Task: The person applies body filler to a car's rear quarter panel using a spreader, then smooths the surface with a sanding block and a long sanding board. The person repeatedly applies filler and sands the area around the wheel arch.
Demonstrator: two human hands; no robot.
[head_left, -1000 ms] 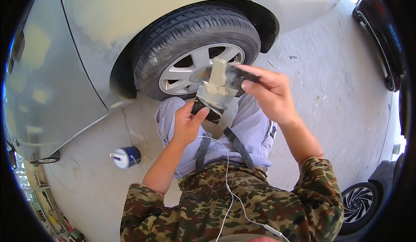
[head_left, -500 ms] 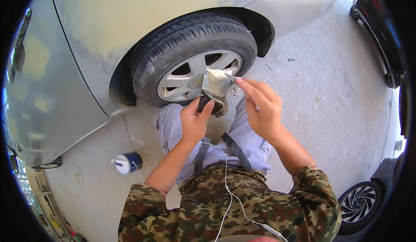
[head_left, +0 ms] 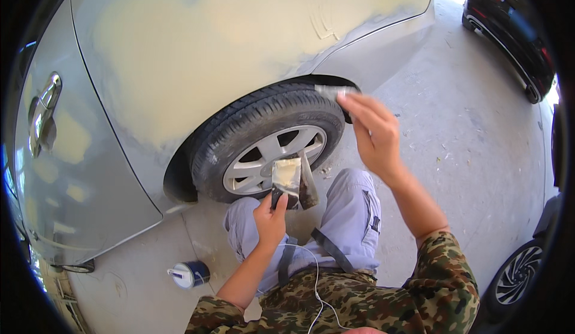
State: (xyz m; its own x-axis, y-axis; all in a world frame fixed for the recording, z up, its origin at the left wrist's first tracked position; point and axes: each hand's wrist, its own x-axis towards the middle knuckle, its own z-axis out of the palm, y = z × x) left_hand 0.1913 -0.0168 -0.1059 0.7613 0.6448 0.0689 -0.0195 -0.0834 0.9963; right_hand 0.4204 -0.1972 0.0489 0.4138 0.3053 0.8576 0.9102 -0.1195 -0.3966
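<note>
My left hand (head_left: 271,219) is closed round the dark handle end of a wide putty knife (head_left: 287,175), its flat blade smeared with cream filler. A second dirty blade (head_left: 308,181) sticks out beside it, apparently in the same grip. Raised higher on the right, my right hand (head_left: 377,136) pinches a narrower putty knife (head_left: 330,90), blurred by motion, which appears in front of the tyre's top. The silver car's rear panel (head_left: 197,52) carries broad cream filler patches, with a few raised filler lines (head_left: 324,30) at upper right.
The wheel (head_left: 272,160) stands close before my knees, under the wheel arch. A blue can with a white lid (head_left: 190,275) is on the concrete floor (head_left: 443,166) at left. A black car (head_left: 500,20) is at far right, another car's wheel (head_left: 516,280) at lower right.
My right hand has lifted its putty knife away from the left one, upward toward the panel. The filler lump on the left blade is now a thinner smear. The view has shifted up the car.
</note>
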